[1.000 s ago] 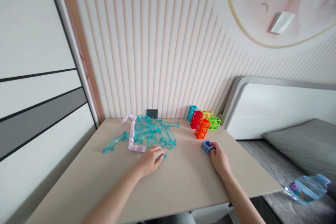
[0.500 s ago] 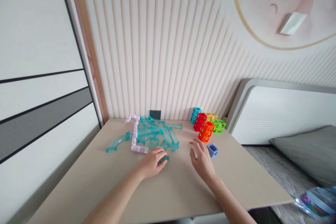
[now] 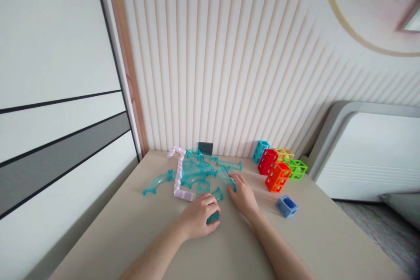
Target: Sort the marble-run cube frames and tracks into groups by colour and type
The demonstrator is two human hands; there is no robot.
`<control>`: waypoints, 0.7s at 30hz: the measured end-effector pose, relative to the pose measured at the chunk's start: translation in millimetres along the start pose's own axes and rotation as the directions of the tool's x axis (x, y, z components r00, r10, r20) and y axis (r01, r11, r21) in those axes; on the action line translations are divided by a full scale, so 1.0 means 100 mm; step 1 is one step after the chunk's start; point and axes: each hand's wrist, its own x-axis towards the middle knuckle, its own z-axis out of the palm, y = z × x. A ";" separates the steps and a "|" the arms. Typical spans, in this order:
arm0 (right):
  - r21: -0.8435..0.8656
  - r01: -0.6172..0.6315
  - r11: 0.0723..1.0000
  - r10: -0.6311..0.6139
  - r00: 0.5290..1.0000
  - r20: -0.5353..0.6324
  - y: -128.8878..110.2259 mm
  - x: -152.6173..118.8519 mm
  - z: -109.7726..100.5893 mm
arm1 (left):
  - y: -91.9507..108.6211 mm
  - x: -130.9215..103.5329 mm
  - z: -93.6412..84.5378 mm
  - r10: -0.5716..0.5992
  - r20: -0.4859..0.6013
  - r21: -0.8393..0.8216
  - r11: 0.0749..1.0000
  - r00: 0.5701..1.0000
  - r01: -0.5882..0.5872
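My left hand (image 3: 201,215) rests low on the table with its fingers curled round a small translucent teal piece (image 3: 213,217), mostly hidden under the palm. My right hand (image 3: 243,195) grips the near end of a straight translucent teal track piece (image 3: 224,175), thumb on one side and fingers on the other. More teal track pieces (image 3: 197,170) lie in a loose heap beyond both hands. A curved one (image 3: 157,181) sticks out to the left. Across the heap's left side runs a bent lilac-and-white strip (image 3: 179,175), its near end close to my left hand.
Right of my right hand lies a blue square block (image 3: 287,206). Behind it stand orange (image 3: 278,177), red (image 3: 267,161), light blue (image 3: 260,151), yellow (image 3: 284,154) and green (image 3: 295,169) frame blocks. A black socket (image 3: 205,148) sits on the ribbed wall behind the table (image 3: 131,210).
My right hand has moved left, away from the blue block, onto a teal track piece and gripped it. My left hand keeps its small teal piece. The view has swung a little.
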 end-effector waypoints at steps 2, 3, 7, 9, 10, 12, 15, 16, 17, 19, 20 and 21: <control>0.058 -0.022 0.998 0.023 1.000 -0.015 0.09 0.01 -0.04 | 0.01 0.00 -0.01 0.009 0.010 0.010 1.000 1.000 -0.009; 0.078 -0.031 0.996 0.033 0.999 -0.028 0.13 0.01 -0.06 | 0.01 -0.01 -0.01 0.013 0.014 0.014 1.000 1.000 -0.013; 0.115 -0.079 0.990 0.089 0.992 -0.085 0.20 0.04 -0.13 | 0.04 -0.01 -0.03 0.027 0.008 0.018 0.999 1.000 -0.027; 0.145 -0.100 0.984 0.119 0.985 -0.125 0.19 0.04 -0.15 | 0.04 -0.01 -0.03 0.019 -0.014 0.013 1.000 1.000 -0.019; 0.167 -0.103 0.981 0.128 0.981 -0.146 0.18 0.04 -0.16 | 0.05 -0.01 -0.04 0.012 -0.026 0.010 1.000 1.000 -0.011; 0.213 -0.095 0.972 0.135 0.975 -0.178 0.15 0.04 -0.18 | 0.05 0.00 -0.04 -0.004 -0.044 0.008 1.000 0.999 0.004; 0.259 -0.088 0.962 0.144 0.968 -0.206 0.12 0.03 -0.17 | 0.05 0.01 -0.04 -0.019 -0.045 0.008 1.000 0.999 0.019; 0.270 -0.093 0.958 0.153 0.965 -0.212 0.12 0.03 -0.16 | 0.05 0.01 -0.04 -0.023 -0.045 0.008 1.000 0.999 0.023; 0.283 -0.098 0.954 0.164 0.962 -0.218 0.12 0.02 -0.15 | 0.05 0.01 -0.04 -0.026 -0.047 0.008 1.000 0.999 0.026; 0.321 -0.111 0.941 0.193 0.952 -0.238 0.13 0.02 -0.13 | 0.04 0.01 -0.04 -0.026 -0.057 0.004 1.000 0.998 0.026; 0.345 -0.117 0.931 0.212 0.944 -0.253 0.14 0.02 -0.13 | 0.04 0.01 -0.04 -0.025 -0.063 0.001 1.000 0.998 0.025; 0.375 -0.123 0.919 0.235 0.933 -0.272 0.14 0.03 -0.13 | 0.04 0.01 -0.04 -0.025 -0.070 -0.004 1.000 0.997 0.024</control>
